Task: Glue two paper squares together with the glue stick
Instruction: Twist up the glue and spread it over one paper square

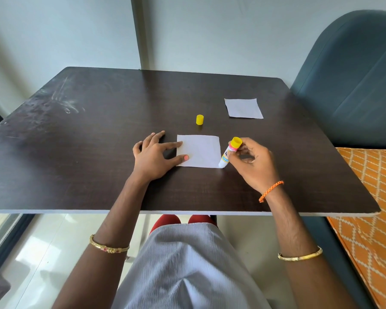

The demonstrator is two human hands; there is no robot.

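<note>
A white paper square (pixel 202 151) lies flat near the middle of the dark table (pixel 87 152). My left hand (pixel 154 156) rests on the table with its thumb and forefinger pressing the square's left edge. My right hand (pixel 253 162) grips a white glue stick (pixel 227 153) with a yellow end, tilted, its lower tip touching the square's near right corner. The stick's yellow cap (pixel 200 119) stands upright on the table behind the square. A second white paper square (pixel 243 108) lies flat further back on the right.
A dark blue chair back (pixel 352 81) stands close to the table's right edge, with an orange patterned cushion (pixel 370 208) beside it. The table's front edge (pixel 187 212) runs just above my lap. A pale wall rises behind the table.
</note>
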